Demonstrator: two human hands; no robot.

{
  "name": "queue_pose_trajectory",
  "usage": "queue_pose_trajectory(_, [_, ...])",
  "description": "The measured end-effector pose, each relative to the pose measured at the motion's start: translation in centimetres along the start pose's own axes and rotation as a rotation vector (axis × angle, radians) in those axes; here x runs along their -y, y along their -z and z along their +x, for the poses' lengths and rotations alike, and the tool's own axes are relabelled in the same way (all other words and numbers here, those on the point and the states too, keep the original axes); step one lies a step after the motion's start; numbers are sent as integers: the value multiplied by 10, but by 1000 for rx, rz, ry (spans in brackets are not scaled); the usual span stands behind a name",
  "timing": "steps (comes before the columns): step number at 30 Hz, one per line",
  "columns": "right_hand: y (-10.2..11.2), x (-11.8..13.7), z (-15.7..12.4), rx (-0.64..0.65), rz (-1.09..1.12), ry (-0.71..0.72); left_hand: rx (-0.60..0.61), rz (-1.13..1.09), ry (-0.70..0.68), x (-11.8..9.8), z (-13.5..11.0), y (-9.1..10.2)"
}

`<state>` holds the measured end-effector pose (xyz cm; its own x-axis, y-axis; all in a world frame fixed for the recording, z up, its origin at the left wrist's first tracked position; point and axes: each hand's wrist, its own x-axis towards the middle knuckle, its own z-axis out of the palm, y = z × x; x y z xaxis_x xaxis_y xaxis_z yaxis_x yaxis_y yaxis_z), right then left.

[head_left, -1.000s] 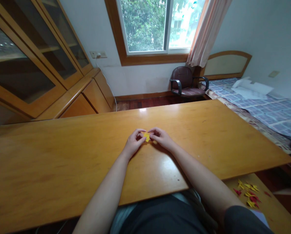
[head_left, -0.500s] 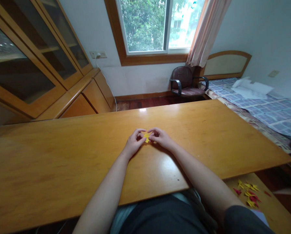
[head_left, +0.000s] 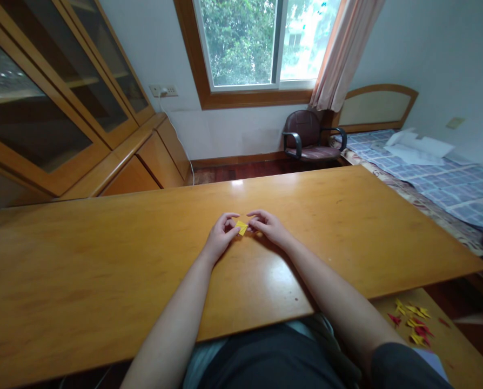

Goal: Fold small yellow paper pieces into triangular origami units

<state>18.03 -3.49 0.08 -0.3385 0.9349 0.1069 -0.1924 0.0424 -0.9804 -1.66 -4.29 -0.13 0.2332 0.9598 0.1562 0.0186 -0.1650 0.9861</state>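
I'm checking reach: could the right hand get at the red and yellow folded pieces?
Probably yes: the folded pieces lie uncovered beside the right arm, though the right hand seems to touch yellow paper.

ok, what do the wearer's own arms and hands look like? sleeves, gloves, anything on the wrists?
Left hand and right hand: ungloved, no watch or bracelet visible. Forearms bare. Dark grey sleeve on right upper arm; left sleeve out of frame.
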Motion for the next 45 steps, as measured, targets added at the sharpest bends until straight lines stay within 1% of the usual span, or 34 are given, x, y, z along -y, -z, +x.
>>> queue_pose_trajectory(3, [-2, 1, -2, 27, -73, 5, 2, 43, -23, -1, -1, -1])
queue_pose_trajectory(7, [-5, 3, -3, 51, -163, 1, 39, 110, -34, -3, -2, -2])
queue_pose_trajectory(18, [-5, 2, -3, 23, -95, -18, 28, 145, -60, -5, -2, -3])
queue_pose_trajectory(25, [-7, 3, -5, 16, -127, -14, 80, 217, -22, -9, -3, -5])
queue_pose_trajectory(31, [-7, 6, -6, 25, -167, -13, 99, 153, -8, -9, -3, -5])
queue_pose_trajectory(36, [-7, 5, -5, 49, -196, 0, 91, 155, -2, -9, -3, -5])
queue_pose_trajectory(45, [-6, 2, -4, 68, -161, -10, 94, 150, 14, -10, -3, -6])
